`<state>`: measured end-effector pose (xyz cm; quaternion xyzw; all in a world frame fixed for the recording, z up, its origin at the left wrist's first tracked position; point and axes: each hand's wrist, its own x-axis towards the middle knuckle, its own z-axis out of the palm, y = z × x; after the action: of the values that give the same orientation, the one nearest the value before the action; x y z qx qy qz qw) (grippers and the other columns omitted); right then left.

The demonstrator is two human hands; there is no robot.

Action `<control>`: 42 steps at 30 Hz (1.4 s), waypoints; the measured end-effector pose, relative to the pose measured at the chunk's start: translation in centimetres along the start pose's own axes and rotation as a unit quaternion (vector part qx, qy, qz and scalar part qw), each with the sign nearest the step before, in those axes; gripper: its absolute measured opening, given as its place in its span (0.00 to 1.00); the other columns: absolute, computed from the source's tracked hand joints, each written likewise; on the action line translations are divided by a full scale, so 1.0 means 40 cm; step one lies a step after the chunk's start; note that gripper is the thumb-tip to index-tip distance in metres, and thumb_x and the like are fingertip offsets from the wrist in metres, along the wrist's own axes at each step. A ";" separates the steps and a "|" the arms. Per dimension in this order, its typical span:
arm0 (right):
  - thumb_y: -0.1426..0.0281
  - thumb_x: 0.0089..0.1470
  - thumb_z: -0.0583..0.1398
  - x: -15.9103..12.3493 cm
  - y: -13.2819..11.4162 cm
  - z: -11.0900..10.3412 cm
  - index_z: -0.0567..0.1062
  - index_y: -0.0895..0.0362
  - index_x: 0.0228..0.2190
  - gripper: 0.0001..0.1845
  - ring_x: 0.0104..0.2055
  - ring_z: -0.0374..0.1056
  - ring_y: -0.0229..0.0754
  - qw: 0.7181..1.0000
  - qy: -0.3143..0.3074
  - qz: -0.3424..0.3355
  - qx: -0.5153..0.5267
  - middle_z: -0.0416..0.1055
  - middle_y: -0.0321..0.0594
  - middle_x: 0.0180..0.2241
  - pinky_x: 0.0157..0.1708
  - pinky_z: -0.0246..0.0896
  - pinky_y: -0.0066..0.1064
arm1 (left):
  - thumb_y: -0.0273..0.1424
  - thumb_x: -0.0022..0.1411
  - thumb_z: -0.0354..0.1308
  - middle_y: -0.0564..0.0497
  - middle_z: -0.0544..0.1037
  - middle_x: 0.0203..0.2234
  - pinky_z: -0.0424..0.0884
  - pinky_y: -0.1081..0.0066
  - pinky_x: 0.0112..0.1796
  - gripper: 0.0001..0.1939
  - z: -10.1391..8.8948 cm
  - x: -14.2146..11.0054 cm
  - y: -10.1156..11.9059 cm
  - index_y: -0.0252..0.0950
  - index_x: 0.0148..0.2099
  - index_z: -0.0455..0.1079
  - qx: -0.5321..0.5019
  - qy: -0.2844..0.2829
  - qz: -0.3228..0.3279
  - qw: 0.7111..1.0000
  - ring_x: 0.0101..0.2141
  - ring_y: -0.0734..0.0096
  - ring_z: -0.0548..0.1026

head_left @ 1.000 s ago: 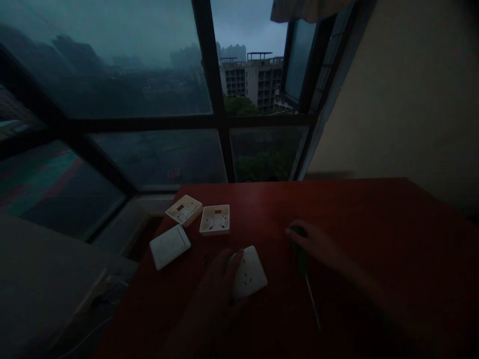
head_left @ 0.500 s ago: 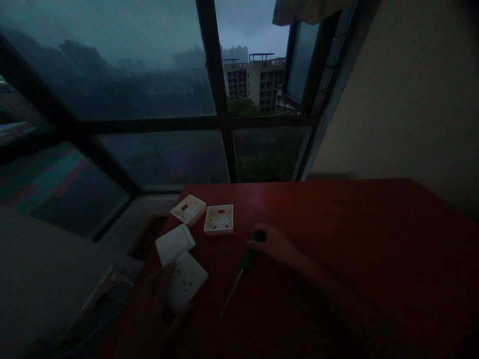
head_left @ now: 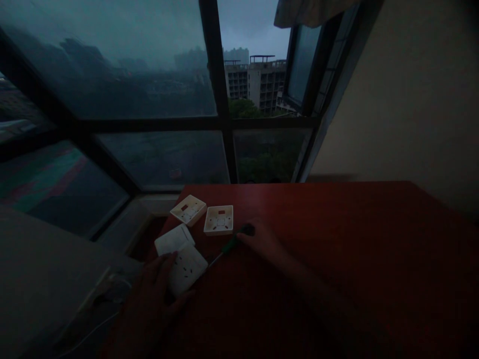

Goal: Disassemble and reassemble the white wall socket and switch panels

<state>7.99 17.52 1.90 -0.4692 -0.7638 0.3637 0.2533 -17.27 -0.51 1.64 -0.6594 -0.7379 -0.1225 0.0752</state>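
Observation:
At the left of the reddish table, my left hand (head_left: 159, 286) is closed around a white wall socket (head_left: 189, 267), fingers on its left edge and thumb at its near side. The socket's far left part overlaps a white switch plate (head_left: 174, 240). My right hand (head_left: 258, 238) grips the dark end of a screwdriver (head_left: 229, 244) with a green handle. Its metal shaft points left and toward me, the tip by the socket's right edge; whether they touch I cannot tell. Just beyond lie two open white mounting boxes, one straight (head_left: 219, 220) and one turned (head_left: 189, 210).
The table (head_left: 337, 234) stretches to the right up to a pale wall (head_left: 407, 114). Dark-framed windows (head_left: 149, 124) stand behind it. Past the table's left edge, a thin white cable (head_left: 93, 330) hangs lower down in the dim light.
My left hand has carried the socket leftward against the switch plate, then held still. My right hand has brought the screwdriver left, swinging its tip toward the socket.

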 end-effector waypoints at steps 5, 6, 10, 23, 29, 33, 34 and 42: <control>0.68 0.48 0.63 -0.018 0.017 -0.017 0.71 0.58 0.47 0.23 0.44 0.67 0.45 1.000 0.004 -0.004 0.022 0.70 0.46 0.45 0.44 0.63 0.35 | 0.47 0.55 0.56 0.39 0.59 0.58 0.63 0.46 0.52 0.36 -0.020 0.008 0.032 0.38 0.61 0.52 -0.011 0.019 -0.013 1.000 0.57 0.41 0.61; 0.68 0.49 0.63 -0.025 0.023 -0.022 0.71 0.58 0.48 0.23 0.43 0.68 0.44 1.000 0.006 -0.004 0.026 0.69 0.46 0.46 0.43 0.63 0.35 | 0.46 0.56 0.55 0.39 0.59 0.58 0.63 0.45 0.52 0.34 -0.027 0.010 0.046 0.39 0.61 0.52 -0.016 0.034 -0.015 0.999 0.57 0.41 0.61; 0.68 0.51 0.60 -0.061 0.042 -0.049 0.70 0.55 0.49 0.22 0.37 0.69 0.41 0.999 0.019 0.013 0.043 0.68 0.45 0.47 0.39 0.65 0.35 | 0.39 0.62 0.51 0.41 0.62 0.55 0.61 0.43 0.53 0.23 -0.045 0.008 0.137 0.42 0.58 0.56 -0.046 0.098 -0.002 0.994 0.56 0.44 0.61; 0.54 0.60 0.48 -0.155 0.105 -0.127 0.67 0.55 0.22 0.22 0.27 0.66 0.40 0.987 0.055 0.060 0.141 0.67 0.35 0.23 0.27 0.61 0.29 | 0.26 0.58 0.53 0.42 0.74 0.45 0.74 0.52 0.41 0.14 -0.049 0.166 0.563 0.35 0.47 0.70 -0.186 -0.211 0.284 0.916 0.43 0.51 0.72; 0.55 0.59 0.48 -0.147 0.126 -0.130 0.69 0.54 0.30 0.18 0.37 0.69 0.45 0.987 0.093 0.039 0.127 0.71 0.40 0.32 0.38 0.63 0.33 | 0.24 0.59 0.52 0.40 0.75 0.46 0.69 0.55 0.49 0.15 0.079 0.257 0.579 0.32 0.47 0.72 -0.297 -0.142 0.252 0.910 0.46 0.55 0.72; 0.59 0.60 0.49 -0.147 0.126 -0.111 0.70 0.54 0.32 0.16 0.37 0.68 0.46 0.991 0.108 0.023 0.070 0.72 0.42 0.34 0.40 0.60 0.35 | 0.21 0.57 0.53 0.44 0.77 0.42 0.71 0.63 0.46 0.14 0.145 0.260 0.544 0.34 0.44 0.74 -0.330 -0.132 0.253 0.900 0.44 0.61 0.74; 0.60 0.60 0.49 -0.146 0.125 -0.108 0.70 0.54 0.31 0.15 0.36 0.68 0.45 0.992 0.110 0.018 0.057 0.71 0.42 0.33 0.38 0.59 0.35 | 0.21 0.57 0.53 0.44 0.78 0.42 0.72 0.65 0.45 0.14 0.152 0.258 0.539 0.34 0.44 0.75 -0.337 -0.131 0.255 0.897 0.44 0.62 0.74; 0.66 0.61 0.46 -0.146 0.127 -0.105 0.67 0.53 0.26 0.15 0.29 0.66 0.40 0.995 0.103 -0.014 0.012 0.68 0.36 0.25 0.30 0.55 0.29 | 0.23 0.58 0.56 0.45 0.80 0.38 0.71 0.66 0.41 0.11 0.162 0.241 0.537 0.34 0.42 0.76 -0.369 -0.130 0.291 0.873 0.39 0.62 0.76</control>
<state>16.27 15.11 0.16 -0.4908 -0.7355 0.3189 0.3412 3.21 12.67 -0.18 -0.8343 -0.4169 -0.2717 -0.2374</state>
